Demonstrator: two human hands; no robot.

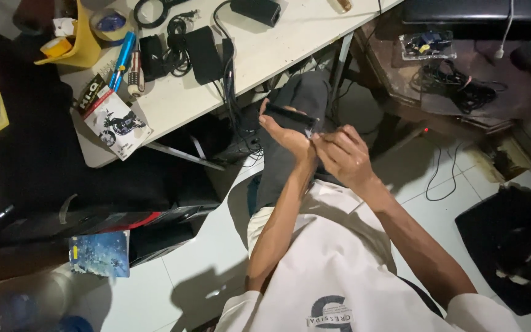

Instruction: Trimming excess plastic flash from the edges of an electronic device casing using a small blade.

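Gripping a slim black pen-shaped tool (pixel 291 113) between thumb and fingers, the left hand (pixel 287 136) is closing around its lower end, so the tool is lying across the top of that hand and pointing left and slightly upward from it. The right hand (pixel 345 154) is sitting just beside the left one, fingertips curled in and pinching at the small pale tip (pixel 309 131) of the tool where the two hands are meeting; whether it is actually clamping that tip or only touching it is hard to tell. Both hands are hovering above a dark grey cloth (pixel 296 123) that is draping over the person's knee, and both forearms are reaching forward over a white shirt (pixel 333 270).

Behind the hands, a white table (pixel 265 46) is carrying a black rectangular power adapter (pixel 203 54) with a tangle of black cables (pixel 176 43), a blue pen-like tool (pixel 122 58), a roll of tape (pixel 110 23), a yellow plastic bin (pixel 81 40) and a printed card package showing a motorcycle (pixel 117 122). To the right, a dark wooden desk (pixel 462 80) is holding more coiled cable. On the pale tiled floor (pixel 444 184), a black bag (pixel 511 246) is lying to the right and a blue printed booklet (pixel 99 252) to the left, both well apart from the hands
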